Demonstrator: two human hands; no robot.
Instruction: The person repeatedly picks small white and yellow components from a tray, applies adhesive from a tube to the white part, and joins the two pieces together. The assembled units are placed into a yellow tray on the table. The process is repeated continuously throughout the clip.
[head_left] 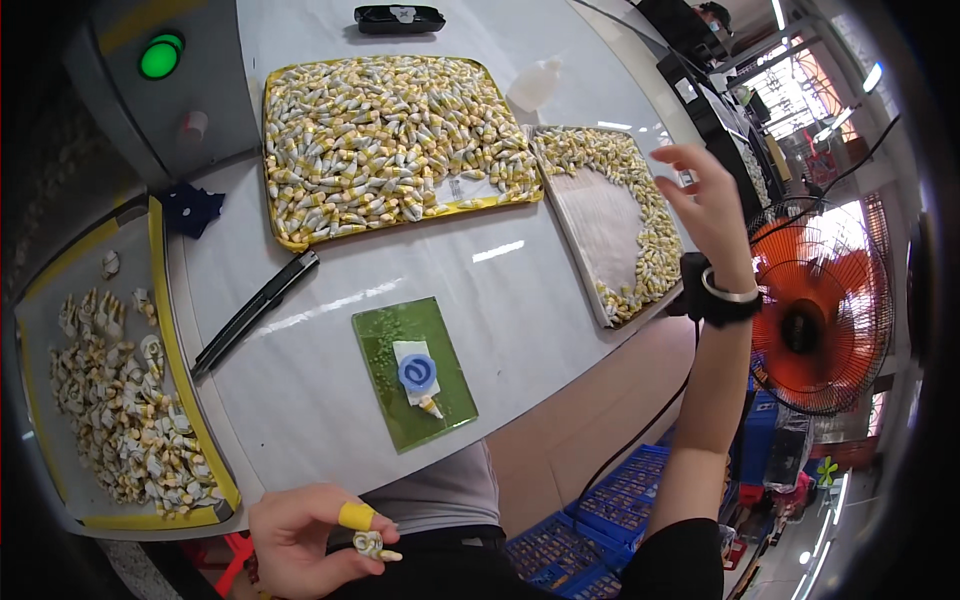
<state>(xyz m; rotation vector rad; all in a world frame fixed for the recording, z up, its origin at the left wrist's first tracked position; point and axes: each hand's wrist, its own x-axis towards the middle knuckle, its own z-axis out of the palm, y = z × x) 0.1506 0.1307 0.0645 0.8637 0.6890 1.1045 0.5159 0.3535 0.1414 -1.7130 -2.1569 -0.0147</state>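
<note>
Low at frame bottom, left hand (300,535) pinches small white-and-yellow cone piece (372,546) between thumb and fingers, yellow finger cot (356,516) on 1 fingertip, just off table edge (300,420). Right hand (705,205) raised, fingers spread, empty, above grey tray (600,225) rimmed with same pieces. Green mat (415,372) with blue ring between both hands. Yellow tray (395,140) heaped full behind; black knife (255,310) left of mat.
</note>
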